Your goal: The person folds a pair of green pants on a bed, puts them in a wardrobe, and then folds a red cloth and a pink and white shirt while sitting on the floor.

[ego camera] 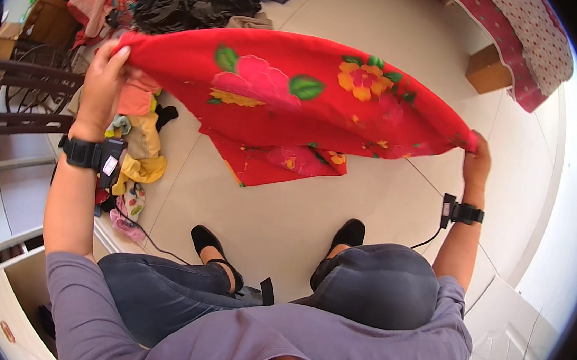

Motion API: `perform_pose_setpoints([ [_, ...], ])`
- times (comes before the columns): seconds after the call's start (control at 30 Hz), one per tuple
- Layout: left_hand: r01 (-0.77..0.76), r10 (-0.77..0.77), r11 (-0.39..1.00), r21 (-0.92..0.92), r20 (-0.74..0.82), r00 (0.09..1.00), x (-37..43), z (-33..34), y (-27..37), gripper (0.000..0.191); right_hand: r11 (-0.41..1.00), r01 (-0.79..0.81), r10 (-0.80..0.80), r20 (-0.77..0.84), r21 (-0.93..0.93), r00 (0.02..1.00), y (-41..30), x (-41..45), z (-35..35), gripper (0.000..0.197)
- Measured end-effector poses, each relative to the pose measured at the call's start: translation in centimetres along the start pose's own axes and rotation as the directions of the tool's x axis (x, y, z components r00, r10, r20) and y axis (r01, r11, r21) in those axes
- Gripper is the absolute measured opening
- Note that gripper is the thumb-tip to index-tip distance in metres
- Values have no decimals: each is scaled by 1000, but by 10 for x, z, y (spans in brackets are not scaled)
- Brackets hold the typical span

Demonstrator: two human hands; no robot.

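A red floral cloth (276, 95) is stretched wide between my two hands, above the tiled floor. Its upper left corner is pinched in my left hand (105, 81), with the thumb on top. At the far right my right hand (477, 154) grips the opposite corner. Large pink and orange flowers with green leaves show on the cloth. The lower part hangs in a fold beneath the middle. Each wrist wears a black strap with a small device and a cable.
Piled clothes and a black plastic bag (190, 9) lie at the upper left. Yellow and pink garments (144, 140) spread below them, beside a dark wooden chair (27, 77). An open drawer (5, 309) is at lower left. A covered bed (528, 41) stands upper right.
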State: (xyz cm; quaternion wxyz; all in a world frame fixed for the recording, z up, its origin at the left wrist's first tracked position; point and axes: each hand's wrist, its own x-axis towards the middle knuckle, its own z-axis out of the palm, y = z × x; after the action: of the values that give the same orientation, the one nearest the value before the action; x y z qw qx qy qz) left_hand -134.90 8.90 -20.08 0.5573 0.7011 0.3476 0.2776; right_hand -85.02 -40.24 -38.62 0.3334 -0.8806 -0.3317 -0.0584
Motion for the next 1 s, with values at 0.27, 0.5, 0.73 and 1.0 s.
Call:
perform_pose_setpoints([
  [0.27, 470, -480, 867, 165, 22, 877, -48, -53, -133, 17, 975, 68, 10, 354, -210, 935, -34, -104, 33, 26],
  [0.5, 468, -494, 848, 250, 49, 868, -35, -40, -125, 16, 841, -530, 520, 433, -109, 737, -40, -90, 29, 18],
  [0.73, 459, -496, 846, 271, 84, 864, -32, -38, -126, 18, 869, -423, 488, 310, -255, 816, -29, -98, 46, 26],
  [1.0, 460, -485, 862, 212, 79, 871, -30, -59, -126, 19, 786, -550, 618, 342, -283, 708, -13, -84, 41, 18],
])
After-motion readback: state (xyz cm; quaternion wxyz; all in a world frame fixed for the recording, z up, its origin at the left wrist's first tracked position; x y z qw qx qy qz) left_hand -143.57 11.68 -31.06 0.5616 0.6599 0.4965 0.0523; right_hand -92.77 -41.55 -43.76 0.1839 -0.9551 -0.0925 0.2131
